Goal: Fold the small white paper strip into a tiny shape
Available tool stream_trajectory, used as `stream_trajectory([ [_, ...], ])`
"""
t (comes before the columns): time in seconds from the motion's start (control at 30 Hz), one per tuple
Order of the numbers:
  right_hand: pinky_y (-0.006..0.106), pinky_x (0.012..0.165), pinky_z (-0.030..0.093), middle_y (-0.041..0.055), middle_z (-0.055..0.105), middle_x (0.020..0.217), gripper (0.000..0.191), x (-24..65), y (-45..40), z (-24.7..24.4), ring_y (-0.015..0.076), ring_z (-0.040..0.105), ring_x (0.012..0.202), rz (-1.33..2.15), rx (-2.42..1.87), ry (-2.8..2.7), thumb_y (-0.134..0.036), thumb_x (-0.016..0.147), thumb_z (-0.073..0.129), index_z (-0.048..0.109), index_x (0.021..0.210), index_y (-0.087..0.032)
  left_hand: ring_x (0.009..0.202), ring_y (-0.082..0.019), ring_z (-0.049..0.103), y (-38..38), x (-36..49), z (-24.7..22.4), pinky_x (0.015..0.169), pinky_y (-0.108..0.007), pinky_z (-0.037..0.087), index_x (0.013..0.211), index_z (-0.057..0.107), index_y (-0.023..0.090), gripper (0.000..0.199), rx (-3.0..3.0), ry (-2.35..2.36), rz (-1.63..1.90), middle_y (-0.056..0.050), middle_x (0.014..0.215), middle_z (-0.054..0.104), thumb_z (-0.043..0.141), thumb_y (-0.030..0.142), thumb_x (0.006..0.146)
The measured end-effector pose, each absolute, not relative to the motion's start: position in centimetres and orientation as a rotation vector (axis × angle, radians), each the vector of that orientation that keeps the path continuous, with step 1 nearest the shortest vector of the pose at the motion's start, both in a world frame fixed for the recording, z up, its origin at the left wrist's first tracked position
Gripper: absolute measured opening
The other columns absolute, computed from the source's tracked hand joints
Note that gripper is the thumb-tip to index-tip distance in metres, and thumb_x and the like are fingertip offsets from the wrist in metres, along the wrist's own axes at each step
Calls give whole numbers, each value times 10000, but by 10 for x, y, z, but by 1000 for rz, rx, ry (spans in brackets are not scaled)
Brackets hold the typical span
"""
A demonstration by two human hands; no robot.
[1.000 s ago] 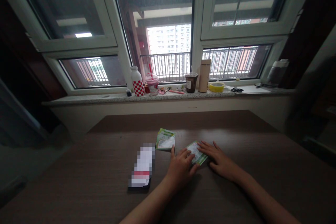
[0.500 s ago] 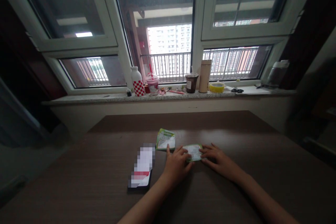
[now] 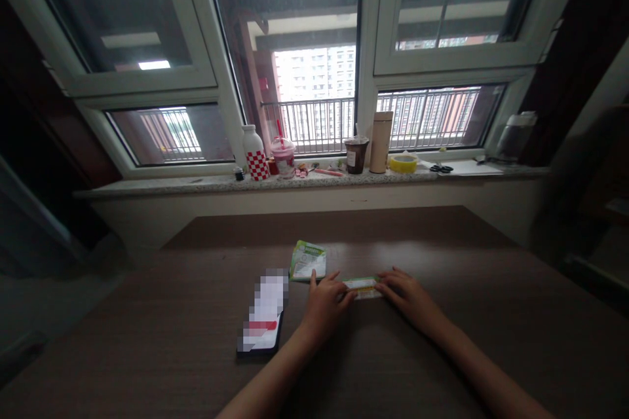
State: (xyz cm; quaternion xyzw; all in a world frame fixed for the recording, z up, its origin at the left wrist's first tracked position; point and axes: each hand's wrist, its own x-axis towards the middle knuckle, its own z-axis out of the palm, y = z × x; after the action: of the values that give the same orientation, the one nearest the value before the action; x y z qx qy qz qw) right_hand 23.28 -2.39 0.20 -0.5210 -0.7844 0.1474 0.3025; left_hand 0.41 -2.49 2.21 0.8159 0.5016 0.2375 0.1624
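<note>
2 bare hands meet over a dark brown wood-grain desk, seen from the wearer's head. Between them, near the middle of the desk, is a flat green-and-white printed packet, its long side running from one hand to the other. The left hand pinches the packet's left end, its thumb and fingertips closed on that edge. The right hand pinches the right end the same way, thumb below and fingers above. The packet is narrow from this angle and may be folded or tilted; the view is too small to be sure.

Just beyond the left hand, a small stack of green-and-white printed packets lies on the desk, 1 raised fingertip of that hand overlapping its lower edge in view. To the left of the hand lies a dark-edged phone, its bright screen blurred into blocks.

Behind the desk, a speckled stone windowsill carries, from left to right, a white bottle with red checks, a pink lidded cup with a straw, a dark drink cup, a tall tan cylinder, a yellow tape roll and black-handled scissors.
</note>
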Motion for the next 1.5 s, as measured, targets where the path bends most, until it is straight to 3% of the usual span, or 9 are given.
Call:
stream_trajectory([
  [0.23,474,1112,353,42,732,864,355,226,-24,-1,213,678,853,332,-1400,-2045,-439,950,414,679,851,-224,1187,-215,578,-20,9,12,1162,-542,191,796,649,225,145,2304,1526,825,-29,986,729,567,304,886],
  [0.3,473,1090,378,45,734,871,337,224,-25,-3,235,671,925,276,-1445,-2022,-434,944,425,681,872,-228,1076,-194,624,-20,10,10,1162,-526,203,893,634,231,89,2308,1535,869,-8,938,718,567,289,881],
  [0.43,491,1071,378,40,740,919,294,220,-26,-5,235,670,933,152,-1490,-2011,-404,943,442,680,923,-232,1059,-177,609,-20,12,8,1158,-531,208,1205,543,261,328,2316,1552,879,-5,1023,694,557,246,877],
  [0.5,497,1083,350,28,738,909,277,219,-26,-5,208,676,874,120,-1471,-2045,-380,949,438,674,918,-237,1095,-187,583,-21,13,9,1146,-553,216,1163,580,287,271,2367,1550,821,-9,1060,681,526,253,899],
  [0.6,496,1065,348,35,726,997,252,218,-24,-6,200,664,945,89,-1444,-2070,-344,950,438,665,923,-236,1101,-204,564,-24,15,11,1125,-603,209,1021,658,290,205,2486,1582,740,-23,1052,664,472,285,934],
  [0.73,510,1049,349,61,692,1122,255,217,-21,-11,219,631,1049,40,-1450,-2057,-321,945,436,666,886,-230,1274,-239,457,-27,15,13,1129,-662,120,986,678,286,232,2620,1531,704,-26,1258,610,449,276,946],
  [1.0,470,992,414,91,663,1119,238,215,-18,-13,242,608,1047,61,-1479,-2020,-288,928,445,669,942,-210,1292,-262,455,-28,11,15,1096,-729,-15,1052,673,319,264,2629,1422,643,5,1159,695,427,291,960],
  [1.13,398,932,472,106,617,1144,257,216,-18,-14,230,594,1038,150,-1413,-1962,-288,918,461,630,1088,-194,1264,-276,475,-30,12,17,1089,-740,6,1049,671,306,263,2644,1443,621,8,1143,699,425,278,959],
  [1.5,365,855,434,66,599,981,163,219,-39,2,212,554,943,36,-1330,-2178,-285,899,548,688,972,-243,1229,-310,491,-32,13,22,1078,-754,72,1077,665,290,265,2672,1458,532,-10,1151,690,433,260,951],
])
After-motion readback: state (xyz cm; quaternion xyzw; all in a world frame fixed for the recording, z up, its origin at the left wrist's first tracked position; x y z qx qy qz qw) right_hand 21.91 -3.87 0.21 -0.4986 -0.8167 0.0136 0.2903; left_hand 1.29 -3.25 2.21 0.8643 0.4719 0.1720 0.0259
